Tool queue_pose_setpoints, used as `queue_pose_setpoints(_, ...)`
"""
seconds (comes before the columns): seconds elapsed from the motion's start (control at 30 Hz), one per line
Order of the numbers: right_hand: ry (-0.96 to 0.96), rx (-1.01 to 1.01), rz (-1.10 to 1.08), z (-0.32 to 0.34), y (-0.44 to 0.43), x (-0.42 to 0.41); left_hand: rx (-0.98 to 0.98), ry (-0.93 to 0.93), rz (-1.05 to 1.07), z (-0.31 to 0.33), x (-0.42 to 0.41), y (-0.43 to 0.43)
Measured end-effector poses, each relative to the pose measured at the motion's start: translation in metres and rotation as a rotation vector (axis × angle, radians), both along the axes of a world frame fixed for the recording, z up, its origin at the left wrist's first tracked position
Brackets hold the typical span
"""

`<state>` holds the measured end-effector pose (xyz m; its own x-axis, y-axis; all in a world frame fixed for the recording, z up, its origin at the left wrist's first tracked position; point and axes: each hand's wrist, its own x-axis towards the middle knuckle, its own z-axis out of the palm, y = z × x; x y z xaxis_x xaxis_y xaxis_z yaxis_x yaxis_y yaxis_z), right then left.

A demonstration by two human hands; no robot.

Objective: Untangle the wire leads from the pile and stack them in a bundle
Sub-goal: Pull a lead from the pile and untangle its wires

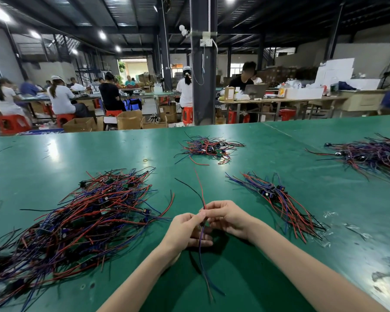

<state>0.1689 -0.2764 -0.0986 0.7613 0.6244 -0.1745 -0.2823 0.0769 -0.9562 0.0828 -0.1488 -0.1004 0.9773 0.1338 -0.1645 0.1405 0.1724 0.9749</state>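
Presently the work stands at an early-to-middle stage. Both hands are close together at lower centre: the left hand (187, 230) and the right hand (227, 218) each pinch the same wire lead (200, 244) near its middle. Its red and black strands rise toward mid-frame, and its blue and purple strands trail toward the lower edge. One lead only is in hand, free of the pile. The pile (88, 219), lower left on the green table (88, 154), is large and tangled; its individual leads cannot be counted. The bundle (277, 199), right of centre, lies roughly aligned with its small boards grouped together and looks far smaller than the pile. Judged from this, most of the sorting is left. Heaps counted: four, namely the pile, the bundle, a second tangle (208, 148) at upper centre, and a further heap (374, 154) at the right edge. One small ring (145, 160), possibly a rubber band, lies between the pile and the upper tangle. Whether the far heaps belong to this job cannot be told.
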Motion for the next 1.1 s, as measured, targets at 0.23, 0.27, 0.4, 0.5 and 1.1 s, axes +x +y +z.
queue_pose_setpoints(0.23,-0.067,-0.075,-0.037,0.005,0.012,0.016,0.049,-0.016,0.143,-0.002,0.019,0.004)
queue_pose_setpoints(0.27,-0.071,-0.058,-0.055,0.004,0.013,0.015,0.037,-0.022,0.156,-0.002,0.020,0.003)
queue_pose_setpoints(0.4,-0.082,-0.010,-0.098,-0.001,0.015,0.010,0.015,-0.043,0.203,-0.004,0.017,0.004)
queue_pose_setpoints(0.5,-0.072,0.017,-0.114,-0.002,0.013,0.006,-0.006,-0.069,0.215,-0.006,0.012,0.004)
queue_pose_setpoints(1.1,-0.046,0.076,-0.083,-0.002,0.012,-0.004,-0.196,-0.034,0.146,0.004,0.002,0.011)
